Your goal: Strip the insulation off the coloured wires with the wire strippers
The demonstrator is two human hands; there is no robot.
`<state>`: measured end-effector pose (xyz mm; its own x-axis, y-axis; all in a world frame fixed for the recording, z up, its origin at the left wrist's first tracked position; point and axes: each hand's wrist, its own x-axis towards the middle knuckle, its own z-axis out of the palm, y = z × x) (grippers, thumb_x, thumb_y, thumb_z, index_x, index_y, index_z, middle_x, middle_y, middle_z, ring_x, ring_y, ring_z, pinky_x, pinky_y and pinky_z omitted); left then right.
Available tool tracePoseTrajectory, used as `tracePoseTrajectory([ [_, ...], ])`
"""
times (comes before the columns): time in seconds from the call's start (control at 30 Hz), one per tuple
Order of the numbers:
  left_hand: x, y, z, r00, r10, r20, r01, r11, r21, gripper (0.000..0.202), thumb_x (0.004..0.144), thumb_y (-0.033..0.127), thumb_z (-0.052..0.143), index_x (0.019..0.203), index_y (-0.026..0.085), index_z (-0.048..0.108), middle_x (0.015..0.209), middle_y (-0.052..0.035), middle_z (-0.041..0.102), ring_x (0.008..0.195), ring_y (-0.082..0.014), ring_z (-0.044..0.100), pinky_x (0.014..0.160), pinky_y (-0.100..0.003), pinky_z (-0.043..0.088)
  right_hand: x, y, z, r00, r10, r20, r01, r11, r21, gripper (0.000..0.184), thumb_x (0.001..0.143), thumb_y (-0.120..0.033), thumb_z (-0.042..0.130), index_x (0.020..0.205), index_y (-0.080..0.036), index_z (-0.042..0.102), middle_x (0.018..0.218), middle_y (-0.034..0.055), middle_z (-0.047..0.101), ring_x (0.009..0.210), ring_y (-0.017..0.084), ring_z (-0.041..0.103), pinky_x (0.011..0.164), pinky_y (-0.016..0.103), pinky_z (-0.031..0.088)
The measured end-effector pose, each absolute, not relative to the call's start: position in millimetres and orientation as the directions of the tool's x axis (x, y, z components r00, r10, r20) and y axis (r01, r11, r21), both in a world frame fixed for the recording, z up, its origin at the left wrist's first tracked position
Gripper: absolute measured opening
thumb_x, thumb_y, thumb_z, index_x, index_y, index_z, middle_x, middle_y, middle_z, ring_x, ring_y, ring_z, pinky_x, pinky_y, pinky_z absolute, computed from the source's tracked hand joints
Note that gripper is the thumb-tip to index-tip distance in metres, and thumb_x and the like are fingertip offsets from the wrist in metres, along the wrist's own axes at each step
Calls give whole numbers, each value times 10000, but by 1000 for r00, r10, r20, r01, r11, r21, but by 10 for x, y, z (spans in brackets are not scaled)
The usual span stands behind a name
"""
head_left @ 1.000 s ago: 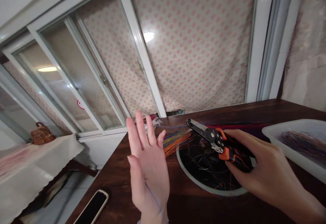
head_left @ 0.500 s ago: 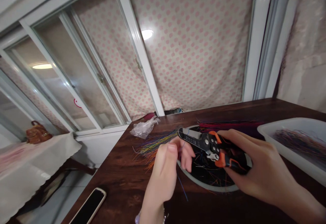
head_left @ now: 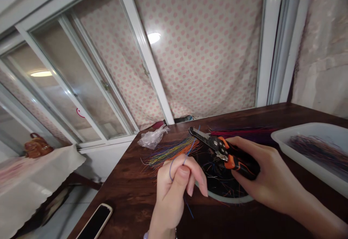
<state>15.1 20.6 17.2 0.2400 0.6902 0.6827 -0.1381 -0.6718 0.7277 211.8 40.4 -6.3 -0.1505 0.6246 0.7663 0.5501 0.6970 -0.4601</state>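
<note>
Perhaps wire (head_left: 191,147) held loosely in the half-curled left hand (head_left: 176,181) slips; nearby pliers (head_left: 220,147), clasped by the right hand (head_left: 268,173), nick fingers (head_left: 196,168).

Head view, forward over table (head_left: 130,195)

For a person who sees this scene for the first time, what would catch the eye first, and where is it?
Probably the orange-and-black wire stripper, held in the right hand right of centre. Just left of it, the left hand curls with a thin blue wire at its fingers. Behind them, the pink polka-dot curtain fills much of the upper view.
</note>
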Motion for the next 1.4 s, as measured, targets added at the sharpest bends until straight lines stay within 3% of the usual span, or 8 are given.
tracePoseTrajectory([
  [0.33, 166, 234, 28, -50, 371, 927, 303, -879, 368, 364, 1021, 322, 460, 741, 183, 646, 1071, -43, 574, 638, -105, 473, 620, -305, 408, 1992, 374, -7, -262, 748, 609, 374, 661, -651, 160, 695, -109, 543, 802, -222, 580, 693, -26, 661, 653, 149, 645, 605, 214, 499],
  [0.5, 265, 175, 103, -39, 535, 844, -64, -844, 532, 467, 1019, 390, 462, 618, 159, 529, 803, -14, 597, 480, -64, 352, 475, -260, 322, 2000, 409, -15, -305, 766, 566, 346, 642, -684, 153, 696, -101, 540, 793, -215, 573, 727, -13, 680, 657, 143, 634, 594, 218, 471],
  [0.67, 376, 154, 314, -10, 803, 595, -549, -502, 668, 548, 960, 374, 599, 557, 153, 301, 570, 55, 242, 468, -62, 163, 405, -201, 168, 2007, 438, -71, -248, 784, 570, 347, 621, -703, 244, 649, -114, 540, 861, -221, 596, 772, -13, 673, 711, 171, 649, 628, 254, 476],
  [0.87, 243, -30, 317, 28, 806, 592, -613, -454, 647, 510, 932, 298, 647, 566, 165, 317, 574, 56, 222, 485, -73, 185, 433, -214, 223, 2064, 636, -58, -202, 871, 447, -32, 451, -892, 233, 591, -117, 600, 799, -218, 629, 713, -11, 639, 640, 147, 585, 549, 252, 434],
  [1.03, 81, -124, 378, -77, 703, 707, -635, -581, 509, 501, 885, 184, 701, 584, 173, 300, 542, 73, 179, 449, -67, 166, 431, -230, 241, 2597, 961, 68, 113, 915, 386, -266, 403, -876, 140, 634, -322, 587, 699, -269, 474, 513, -84, 302, 419, 83, 240, 404, 256, 175],
  [1.2, 157, 41, 455, -73, 754, 653, -631, -542, 555, 561, 922, 273, 663, 568, 157, 243, 545, 69, 173, 460, -55, 160, 413, -196, 208, 2622, 824, 30, -157, 929, 335, 116, 354, -928, 221, 681, -305, 684, 884, -229, 643, 753, 26, 631, 615, 164, 552, 549, 306, 437],
  [1.3, 207, 79, 442, -52, 765, 642, -649, -514, 561, 549, 897, 218, 682, 563, 152, 251, 550, 69, 189, 464, -50, 171, 421, -181, 209, 2295, 770, -153, -405, 899, 169, 697, 423, -579, 373, 747, -224, 573, 1114, -198, 634, 1115, 119, 683, 998, 283, 629, 893, 444, 478],
  [1.4, 202, 75, 429, -27, 763, 646, -677, -489, 550, 545, 934, 256, 641, 565, 153, 254, 555, 70, 205, 461, -47, 168, 431, -174, 224, 1943, 791, -405, -433, 898, 80, 796, 422, -433, 486, 668, -160, 627, 1149, -90, 638, 1216, 232, 632, 1148, 431, 551, 990, 588, 377],
])
